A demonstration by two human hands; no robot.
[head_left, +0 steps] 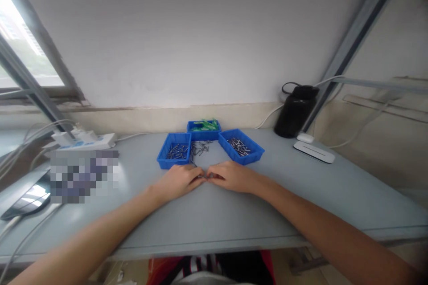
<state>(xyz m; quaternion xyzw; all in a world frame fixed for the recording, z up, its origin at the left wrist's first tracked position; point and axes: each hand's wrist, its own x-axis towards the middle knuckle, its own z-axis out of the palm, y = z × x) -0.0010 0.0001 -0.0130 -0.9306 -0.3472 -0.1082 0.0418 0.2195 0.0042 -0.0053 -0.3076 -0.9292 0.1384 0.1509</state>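
Note:
My left hand (182,179) and my right hand (233,175) meet over the table, just in front of the blue bins. A thin metal piece (202,177) shows between the left fingertips, and its far end reaches the pinched fingers of my right hand. Its exact kind is too small to make out. Beyond my left hand stands a blue bin (162,158) of dark, slender metal pieces (178,151). Another blue bin (251,157), beyond my right hand, holds shinier metal pieces (239,146). Loose metal pieces (200,147) lie between these two bins.
A third blue bin (203,134) with green items (205,124) stands against the wall. At right are a black bottle (296,111), a small white case (305,138) and a flat white device (314,152). A power strip (103,141) with cables and a dark glossy object (28,196) lie left.

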